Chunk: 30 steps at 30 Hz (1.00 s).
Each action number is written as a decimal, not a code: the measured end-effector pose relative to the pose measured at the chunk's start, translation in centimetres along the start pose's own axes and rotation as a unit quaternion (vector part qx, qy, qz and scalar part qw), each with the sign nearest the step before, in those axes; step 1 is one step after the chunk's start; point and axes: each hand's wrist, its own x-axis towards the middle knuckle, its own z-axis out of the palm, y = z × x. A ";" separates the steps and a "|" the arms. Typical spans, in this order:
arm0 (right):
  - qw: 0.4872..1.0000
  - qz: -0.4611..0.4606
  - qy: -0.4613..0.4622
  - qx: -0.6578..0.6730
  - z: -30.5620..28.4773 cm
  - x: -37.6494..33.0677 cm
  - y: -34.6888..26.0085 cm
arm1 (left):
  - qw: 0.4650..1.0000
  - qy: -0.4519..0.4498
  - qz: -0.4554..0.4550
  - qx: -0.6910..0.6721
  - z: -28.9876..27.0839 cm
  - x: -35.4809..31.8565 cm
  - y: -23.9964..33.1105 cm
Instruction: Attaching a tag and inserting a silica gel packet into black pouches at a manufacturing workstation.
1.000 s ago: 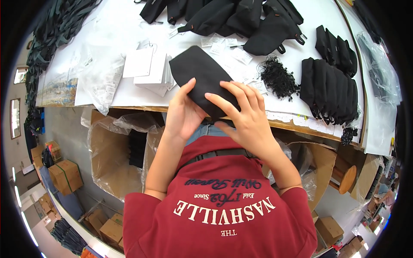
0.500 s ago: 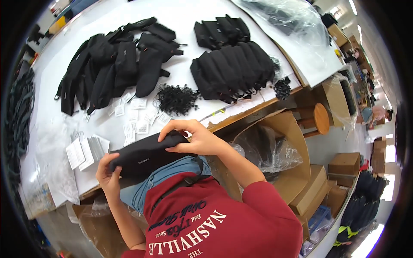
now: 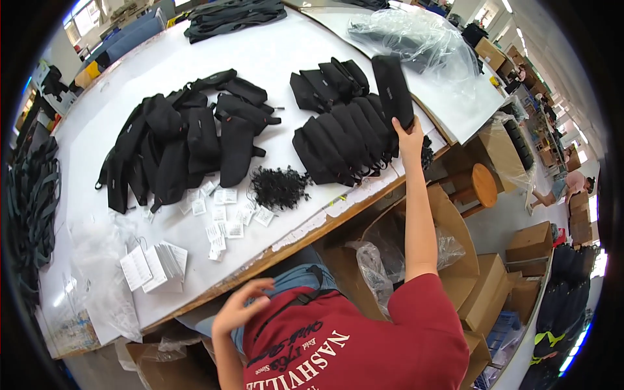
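Observation:
My right hand [image 3: 409,134] reaches out over the table's right part, closed on the lower end of a long black fabric pouch [image 3: 392,90]. The pouch stands up at the right end of a row of similar black pouches [image 3: 338,140]; whether it touches them I cannot tell. Behind that row lies a smaller group of black pouches [image 3: 325,84]. Near my lap, my left hand [image 3: 242,307] is empty with its fingers apart. To the left on the table spreads a loose heap of black pouches [image 3: 170,146].
A tangle of black cords [image 3: 279,187] and scattered white tags [image 3: 224,231] lie mid-table. Stacked white cards [image 3: 162,266] sit near the front edge. An open cardboard box [image 3: 455,276] and a wooden stool [image 3: 484,185] stand right of me. Another person [image 3: 572,185] is far right.
My right hand has carried the pouch from my lap to the right end of the row. My left hand has let go of it and stays near my lap.

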 end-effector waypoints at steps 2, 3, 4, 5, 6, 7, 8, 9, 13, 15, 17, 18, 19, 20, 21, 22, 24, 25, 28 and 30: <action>0.962 -0.026 0.000 -0.271 -0.8 1.3 2.0 | 0.998 -0.025 -0.006 0.057 0.6 0.1 -1.2; 0.921 -0.095 0.038 -0.375 -0.6 0.7 2.9 | 0.996 -0.022 0.002 0.087 0.7 0.2 -1.8; 0.926 -0.064 0.038 -0.370 -0.3 0.6 3.6 | 1.000 0.001 -0.002 -0.031 1.2 0.3 -3.1; 0.930 -0.033 0.034 -0.365 0.4 0.4 3.6 | 0.999 0.004 0.004 -0.036 1.2 0.2 -3.3; 0.934 -0.013 0.042 -0.353 0.8 0.2 3.4 | 0.996 0.014 0.000 -0.093 1.1 0.1 -3.4; 0.937 -0.008 0.059 -0.345 1.2 0.0 3.2 | 0.988 0.022 -0.004 -0.150 1.1 -0.1 -3.3; 0.938 0.006 0.046 -0.343 1.3 0.0 3.0 | 0.985 0.020 -0.005 -0.172 0.9 0.0 -3.4; 0.939 0.021 0.032 -0.341 1.5 0.0 2.8 | 0.983 0.022 -0.003 -0.180 0.8 0.1 -3.5; 0.959 -0.034 -0.001 -0.280 1.9 -1.4 2.3 | 0.981 0.016 -0.006 -0.193 0.2 0.5 -3.8; 0.946 -0.045 -0.001 -0.321 2.2 -2.2 1.9 | 0.981 0.010 -0.012 -0.195 0.1 0.7 -3.8; 0.948 -0.041 -0.018 -0.314 2.8 -2.7 1.0 | 0.980 0.015 -0.013 -0.200 -0.1 0.7 -3.8; 0.938 -0.031 -0.029 -0.345 3.1 -2.9 0.4 | 0.980 0.014 -0.015 -0.200 -0.2 0.7 -4.0; 0.926 -0.022 -0.041 -0.375 3.7 -3.2 -0.3 | 0.979 0.015 -0.014 -0.202 -0.1 0.8 -4.2; 0.926 -0.021 -0.040 -0.375 4.0 -3.7 -0.3 | 0.979 0.016 -0.014 -0.205 0.0 0.9 -4.4; 0.935 -0.039 -0.047 -0.350 4.4 -4.1 -0.3 | 0.979 0.016 -0.015 -0.204 -0.1 0.9 -4.4; 0.942 -0.058 -0.053 -0.326 4.3 -4.4 -0.4 | 0.979 0.017 -0.013 -0.204 0.0 1.0 -4.4; 0.942 -0.057 0.006 -0.332 3.3 -3.7 1.6 | 0.979 0.016 -0.012 -0.204 0.1 1.2 -4.3; 0.939 -0.054 0.062 -0.333 2.9 -3.4 2.6 | 0.979 0.018 -0.008 -0.204 0.1 1.2 -4.4; 0.945 0.008 0.119 -0.305 2.2 -2.0 3.8 | 0.978 0.022 -0.006 -0.206 0.1 1.1 -4.3; 0.941 0.033 0.126 -0.312 1.6 -1.5 4.2 | 0.978 0.026 -0.006 -0.208 0.0 1.1 -4.4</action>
